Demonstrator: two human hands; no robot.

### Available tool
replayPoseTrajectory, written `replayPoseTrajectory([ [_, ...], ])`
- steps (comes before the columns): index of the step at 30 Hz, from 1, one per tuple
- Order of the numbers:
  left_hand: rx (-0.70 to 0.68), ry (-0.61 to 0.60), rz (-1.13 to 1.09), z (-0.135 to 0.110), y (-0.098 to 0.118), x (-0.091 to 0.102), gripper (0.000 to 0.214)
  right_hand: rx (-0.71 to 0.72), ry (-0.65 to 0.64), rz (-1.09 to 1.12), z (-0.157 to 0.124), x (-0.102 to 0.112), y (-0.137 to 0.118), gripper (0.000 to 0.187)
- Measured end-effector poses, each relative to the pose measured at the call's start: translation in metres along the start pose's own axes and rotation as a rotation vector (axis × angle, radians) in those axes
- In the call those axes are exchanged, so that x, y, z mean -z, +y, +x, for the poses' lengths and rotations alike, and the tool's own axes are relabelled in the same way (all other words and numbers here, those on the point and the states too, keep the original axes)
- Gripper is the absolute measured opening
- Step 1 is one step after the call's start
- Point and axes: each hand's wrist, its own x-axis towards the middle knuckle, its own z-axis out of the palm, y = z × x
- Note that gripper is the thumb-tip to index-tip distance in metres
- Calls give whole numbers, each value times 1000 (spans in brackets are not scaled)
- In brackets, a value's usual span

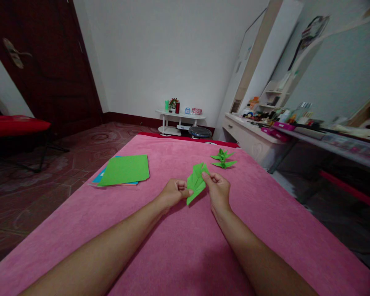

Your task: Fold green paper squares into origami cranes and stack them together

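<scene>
A partly folded piece of green origami paper (196, 182) is held up over the pink cloth, tilted, with creases across its face. My left hand (174, 192) pinches its lower left edge between thumb and fingers. On the upper right edge, my right hand (217, 187) grips it with the thumb on the front. Beyond my right hand lie green folded paper cranes (223, 163), close together, with pointed tips spread sideways. To the left rests a stack of square paper (126, 169), green on top, with blue and orange edges showing beneath.
The pink cloth (160, 246) covers the surface under my hands. Past its far edge stands a low white table (185, 115) with small items. A dresser (253, 127) with bottles is on the right. A red seat (17, 123) and a dark door (46, 65) are at left.
</scene>
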Motion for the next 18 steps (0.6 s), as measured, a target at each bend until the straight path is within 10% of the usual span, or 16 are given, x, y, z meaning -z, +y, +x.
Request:
replayPoseTrajectory([
  [8, 47, -149, -14, -2, 8, 4, 37, 31, 17, -24, 1, 0, -6, 25],
  [18, 8, 78, -125, 3, -4, 3, 42, 48, -91, -10, -2, -3, -10, 27],
])
